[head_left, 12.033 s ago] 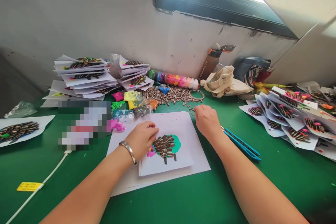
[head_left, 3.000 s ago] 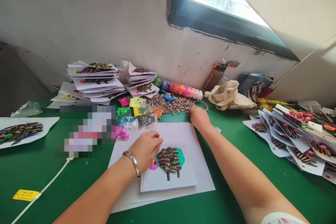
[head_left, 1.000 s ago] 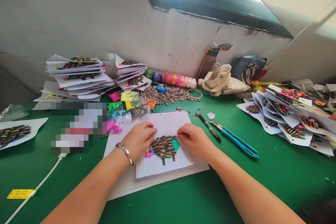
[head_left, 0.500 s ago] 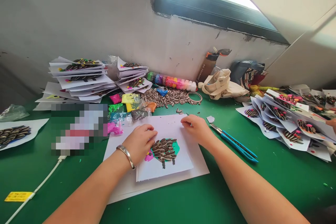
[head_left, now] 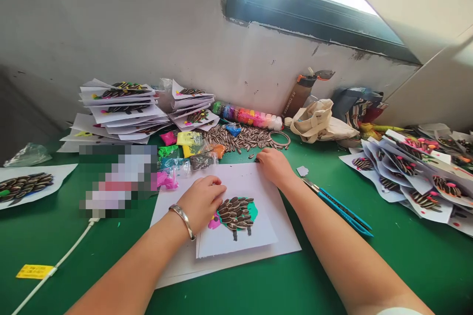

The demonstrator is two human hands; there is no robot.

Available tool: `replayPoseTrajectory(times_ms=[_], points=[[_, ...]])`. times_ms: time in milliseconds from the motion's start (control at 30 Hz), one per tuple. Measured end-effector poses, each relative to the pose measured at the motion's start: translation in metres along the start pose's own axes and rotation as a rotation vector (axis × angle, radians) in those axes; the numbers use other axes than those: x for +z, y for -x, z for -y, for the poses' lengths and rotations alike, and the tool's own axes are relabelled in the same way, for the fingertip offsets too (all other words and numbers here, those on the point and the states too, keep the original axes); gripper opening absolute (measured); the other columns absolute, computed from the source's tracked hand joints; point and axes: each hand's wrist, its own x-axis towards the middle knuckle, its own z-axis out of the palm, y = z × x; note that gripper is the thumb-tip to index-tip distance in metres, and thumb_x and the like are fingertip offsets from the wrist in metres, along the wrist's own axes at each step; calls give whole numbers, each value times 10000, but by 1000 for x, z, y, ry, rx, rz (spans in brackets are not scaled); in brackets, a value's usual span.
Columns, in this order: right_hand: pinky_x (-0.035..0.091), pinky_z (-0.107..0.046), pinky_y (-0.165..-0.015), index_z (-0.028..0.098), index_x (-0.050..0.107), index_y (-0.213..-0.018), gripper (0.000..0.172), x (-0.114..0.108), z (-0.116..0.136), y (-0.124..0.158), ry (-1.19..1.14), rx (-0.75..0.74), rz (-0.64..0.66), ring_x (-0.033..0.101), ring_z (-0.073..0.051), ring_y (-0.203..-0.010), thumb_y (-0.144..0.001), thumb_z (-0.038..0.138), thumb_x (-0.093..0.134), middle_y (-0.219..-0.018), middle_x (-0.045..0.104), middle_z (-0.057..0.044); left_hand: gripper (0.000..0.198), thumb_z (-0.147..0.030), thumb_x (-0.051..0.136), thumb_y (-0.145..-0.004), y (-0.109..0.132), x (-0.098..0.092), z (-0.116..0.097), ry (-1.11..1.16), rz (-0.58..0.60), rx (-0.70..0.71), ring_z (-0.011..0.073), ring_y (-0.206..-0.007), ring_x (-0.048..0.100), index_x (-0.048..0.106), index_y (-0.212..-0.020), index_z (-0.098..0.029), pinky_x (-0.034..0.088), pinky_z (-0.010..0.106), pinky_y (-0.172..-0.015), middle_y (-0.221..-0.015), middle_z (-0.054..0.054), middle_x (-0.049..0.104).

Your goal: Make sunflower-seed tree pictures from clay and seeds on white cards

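A white sheet (head_left: 254,242) lies on larger white paper (head_left: 286,247). It bears an animal picture of striped sunflower seeds (head_left: 236,212) over green clay (head_left: 253,211), with a pink clay face (head_left: 214,222) and dark legs. My left hand (head_left: 203,199), with a silver bangle at its wrist, rests on the sheet at the picture's left, fingers loosely bent and apart, holding nothing visible. Beyond the paper's top edge, my right hand (head_left: 274,165) has its fingertips pinched at a dark sunflower seed (head_left: 256,160); another loose seed (head_left: 251,156) lies beside it.
A seed pile (head_left: 244,139) lies behind, with clay packets (head_left: 190,143) to its left. A blue cutter (head_left: 338,209) lies right of the paper. Finished picture stacks stand left (head_left: 127,123) and right (head_left: 410,172). A white cable (head_left: 70,251) crosses the left side.
My right hand has moved from above the paper's top edge out to the loose seeds beyond it. My left hand stays by the picture. The whole view has shifted slightly.
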Motion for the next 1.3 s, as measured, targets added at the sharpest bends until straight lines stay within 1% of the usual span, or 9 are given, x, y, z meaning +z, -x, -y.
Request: replayPoseTrajectory(times_ms=[300, 500, 633, 833, 967, 1067, 1167, 1233, 1300], points=[[316, -297, -712, 187, 654, -920, 262, 2, 2, 19, 38, 4, -28, 522, -208, -857, -895, 118, 403, -950, 612, -95, 276, -117, 486, -839, -1, 2, 2, -6, -11, 15, 262, -1028, 560, 694, -1010, -180, 458, 415, -933, -1133, 102, 592], [324, -290, -715, 172, 611, -907, 212, 3, 3, 23, -24, 39, -74, 509, -214, -863, -892, 122, 405, -927, 597, -103, 270, -121, 499, -837, -1, 1, 2, -30, -8, 9, 256, -1037, 563, 696, -1011, -184, 458, 393, -943, -1140, 97, 594], [337, -291, -686, 167, 587, -894, 197, -2, 8, 36, -109, 54, -106, 514, -214, -829, -907, 151, 391, -897, 607, -101, 269, -126, 498, -838, -1, 1, 2, -32, -3, 8, 256, -1046, 560, 695, -1010, -184, 455, 396, -950, -1152, 98, 588], [401, -226, -645, 213, 591, -878, 187, -19, 16, 74, -338, 59, -92, 548, -138, -708, -913, 208, 408, -787, 632, 1, 287, -143, 478, -840, 0, 2, 3, -12, -12, 9, 266, -1050, 562, 691, -1030, -174, 461, 408, -943, -1155, 108, 590], [445, -225, -693, 230, 647, -896, 180, -22, 26, 96, -787, 130, 8, 597, -140, -779, -881, 266, 472, -839, 672, 9, 292, -158, 480, -833, 0, 3, 3, -8, -27, 15, 267, -1055, 562, 694, -1029, -186, 456, 414, -952, -1154, 105, 596], [452, -241, -701, 232, 666, -914, 207, -21, 32, 103, -918, 160, 70, 604, -150, -778, -866, 260, 467, -818, 676, 5, 299, -161, 475, -825, -2, 3, 4, -7, -31, 25, 267, -1043, 568, 697, -1024, -182, 459, 413, -948, -1141, 106, 603], [438, -251, -721, 226, 666, -981, 268, -22, 33, 103, -787, 126, 45, 599, -157, -814, -854, 197, 432, -900, 676, -20, 300, -175, 474, -817, -3, 2, 4, -4, -37, 29, 271, -1034, 575, 700, -1014, -187, 465, 416, -941, -1128, 102, 611], [414, -257, -698, 225, 661, -1018, 322, -24, 33, 102, -568, 69, 58, 588, -170, -828, -842, 140, 404, -913, 665, -41, 299, -187, 474, -814, -3, 2, 4, -2, -42, 25, 269, -1028, 581, 701, -1008, -195, 471, 415, -934, -1122, 96, 614], [365, -256, -617, 221, 654, -999, 329, -27, 33, 103, -322, 22, 103, 573, -183, -782, -833, 105, 395, -849, 650, -53, 298, -195, 471, -815, -2, 1, 4, 0, -43, 26, 265, -1022, 584, 701, -1005, -197, 474, 410, -931, -1120, 95, 615]])
